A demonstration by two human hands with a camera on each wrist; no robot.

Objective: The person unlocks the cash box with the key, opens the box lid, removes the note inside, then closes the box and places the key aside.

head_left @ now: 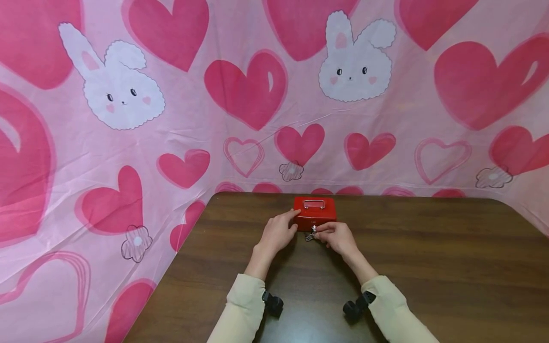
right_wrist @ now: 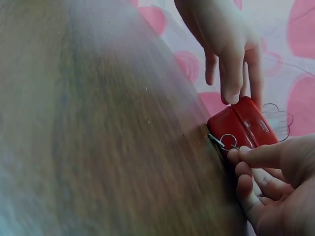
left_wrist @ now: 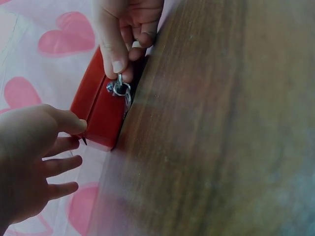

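Observation:
A small red metal cash box (head_left: 303, 221) with a folding handle (head_left: 314, 204) on its lid sits at the table's far edge, lid down. My right hand (head_left: 339, 238) pinches a key (left_wrist: 119, 77) between thumb and index finger at the lock on the box's front face. From that key hangs a metal ring (right_wrist: 228, 141) with a second key (right_wrist: 215, 140) on it. My left hand (head_left: 278, 233) steadies the box's left front corner, thumb and fingers extended and touching it, the other fingers spread alongside in the left wrist view.
The box stands on a dark wood-grain table (head_left: 429, 267). Just behind the table hangs a pink cloth (head_left: 240, 157) with hearts and rabbits. Each forearm carries a black wrist camera (head_left: 272, 304) over a pale sleeve.

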